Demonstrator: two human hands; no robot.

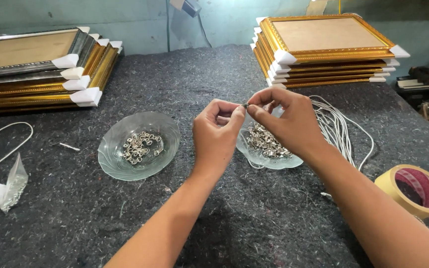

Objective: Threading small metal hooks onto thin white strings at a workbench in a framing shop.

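Observation:
My left hand (218, 133) and my right hand (286, 120) meet above the felt-covered table, fingertips pinching one small metal hanger clip (245, 105) between them. Below my right hand lies a clear glass dish (254, 156) piled with several metal clips, partly hidden by the hand. A second glass dish (120, 164) to the left holds a smaller heap of the same clips (141, 147). A bundle of white cords (341, 131) lies just right of my right wrist.
Stacks of gold picture frames with white corner guards sit at the back left (40, 69) and back right (323, 49). A roll of tan tape (413, 191) is at the right edge. A loose white cord (3, 144) and a plastic bag (6, 186) lie at the left.

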